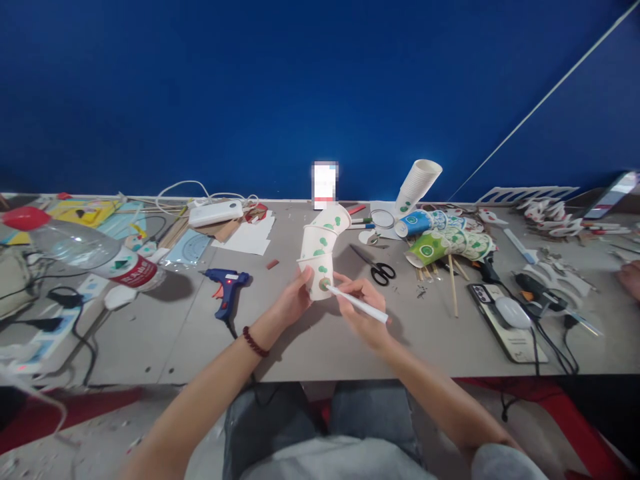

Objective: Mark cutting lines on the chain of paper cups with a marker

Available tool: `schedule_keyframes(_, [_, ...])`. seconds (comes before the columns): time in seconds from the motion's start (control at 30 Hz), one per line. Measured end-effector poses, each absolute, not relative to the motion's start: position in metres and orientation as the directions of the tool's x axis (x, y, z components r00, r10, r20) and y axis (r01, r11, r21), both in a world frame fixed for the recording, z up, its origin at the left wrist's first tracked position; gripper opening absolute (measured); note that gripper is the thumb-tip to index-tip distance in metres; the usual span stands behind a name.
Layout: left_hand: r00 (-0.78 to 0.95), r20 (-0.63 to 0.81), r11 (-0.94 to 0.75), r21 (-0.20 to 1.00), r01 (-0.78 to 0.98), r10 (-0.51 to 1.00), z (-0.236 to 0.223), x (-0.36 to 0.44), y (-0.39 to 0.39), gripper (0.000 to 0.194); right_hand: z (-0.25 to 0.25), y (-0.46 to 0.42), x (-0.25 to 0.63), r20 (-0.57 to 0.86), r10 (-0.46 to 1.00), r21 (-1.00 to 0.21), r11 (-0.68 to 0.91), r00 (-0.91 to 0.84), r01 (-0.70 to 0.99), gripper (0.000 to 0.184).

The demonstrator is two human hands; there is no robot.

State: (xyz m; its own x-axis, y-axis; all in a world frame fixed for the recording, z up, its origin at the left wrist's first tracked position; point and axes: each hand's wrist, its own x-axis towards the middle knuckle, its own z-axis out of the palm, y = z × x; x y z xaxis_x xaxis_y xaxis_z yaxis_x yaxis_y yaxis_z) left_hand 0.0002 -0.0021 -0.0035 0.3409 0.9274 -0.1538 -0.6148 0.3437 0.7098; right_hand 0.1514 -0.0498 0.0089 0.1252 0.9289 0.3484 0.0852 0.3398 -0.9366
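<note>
My left hand is closed around the lowest cup of a curved chain of white paper cups with green spots, held above the grey table. My right hand grips a white marker pen, whose tip touches the round base of that lowest cup. A dark red bead bracelet sits on my left wrist.
A blue glue gun lies left of my hands, black scissors to the right. Further right are painted cups, wooden sticks, a phone and cables. A stack of cups leans at the back. A water bottle lies far left. Another person's hand shows at the right edge.
</note>
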Motion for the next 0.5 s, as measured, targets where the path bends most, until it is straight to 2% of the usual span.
schedule_keyframes(0.23, [0.367,-0.160,0.368,0.699,-0.613,0.916,-0.0013,-0.0004,-0.0014,0.053,0.0090,-0.0479,0.1530,0.368,0.922,-0.928,0.372,0.122,-0.010,0.011])
schedule_keyframes(0.5, [0.357,-0.143,0.349,0.701,-0.622,0.923,0.0027,0.0022,-0.0027,0.051,0.0100,-0.0459,0.1514,0.377,0.913,-0.922,0.385,0.156,-0.028,0.018])
